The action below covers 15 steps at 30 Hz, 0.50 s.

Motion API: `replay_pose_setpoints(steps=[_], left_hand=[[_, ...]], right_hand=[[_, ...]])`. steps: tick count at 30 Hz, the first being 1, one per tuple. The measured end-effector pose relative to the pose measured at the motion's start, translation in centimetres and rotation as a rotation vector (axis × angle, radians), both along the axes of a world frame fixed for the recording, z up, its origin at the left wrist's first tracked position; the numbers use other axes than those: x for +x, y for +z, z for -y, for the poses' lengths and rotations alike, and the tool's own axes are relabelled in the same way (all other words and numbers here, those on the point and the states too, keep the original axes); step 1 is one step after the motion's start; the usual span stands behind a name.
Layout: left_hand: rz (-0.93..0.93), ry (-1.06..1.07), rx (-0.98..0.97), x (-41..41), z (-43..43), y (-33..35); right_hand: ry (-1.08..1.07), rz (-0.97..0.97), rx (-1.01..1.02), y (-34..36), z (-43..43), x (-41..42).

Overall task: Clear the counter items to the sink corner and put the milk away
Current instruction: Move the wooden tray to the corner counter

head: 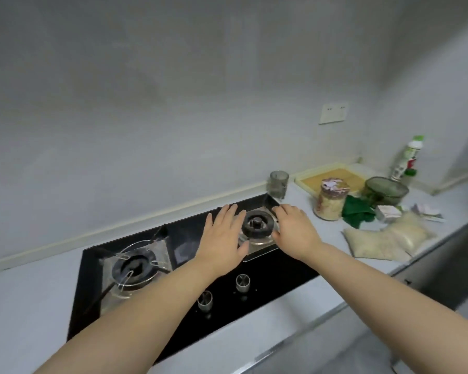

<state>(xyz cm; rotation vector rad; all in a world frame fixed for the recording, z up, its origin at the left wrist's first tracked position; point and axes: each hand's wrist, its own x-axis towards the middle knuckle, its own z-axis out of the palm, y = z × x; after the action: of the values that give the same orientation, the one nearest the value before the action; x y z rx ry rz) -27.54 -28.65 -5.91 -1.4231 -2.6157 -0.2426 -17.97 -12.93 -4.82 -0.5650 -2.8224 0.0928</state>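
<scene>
Left hand and right hand were held flat and empty, fingers straight and apart, at nine and three o'clock of the right burner; whether they touched the stove could not be told. What was probably the milk, a white bottle with a green cap, stood upright far off at two o'clock, against the wall. Nearer, on the counter, sat a bowl, a green cloth, a jar, two pale bags and, at one o'clock, a tumbler beside a board. Clearing looked not yet begun; no sink showed. The next move likely called for the right hand to reach to the tumbler or jar and close round it.
</scene>
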Motion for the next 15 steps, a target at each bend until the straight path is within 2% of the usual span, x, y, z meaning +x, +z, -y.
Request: replay_pose_setpoints(steps=[6,10,15], left_hand=[[0.054,-0.132,0.028,4.1,-11.1,-0.3],[0.039,-0.211,0.001,5.0,-18.0,-0.2],[0.12,-0.276,0.029,4.9,-28.1,-1.1]], right_hand=[[-0.193,0.018,-0.036,-0.7,-9.1,6.3],[-0.289,0.018,-0.073,-1.4,-14.2,8.5],[-0.382,0.021,-0.085,-2.1,-22.6,9.8]])
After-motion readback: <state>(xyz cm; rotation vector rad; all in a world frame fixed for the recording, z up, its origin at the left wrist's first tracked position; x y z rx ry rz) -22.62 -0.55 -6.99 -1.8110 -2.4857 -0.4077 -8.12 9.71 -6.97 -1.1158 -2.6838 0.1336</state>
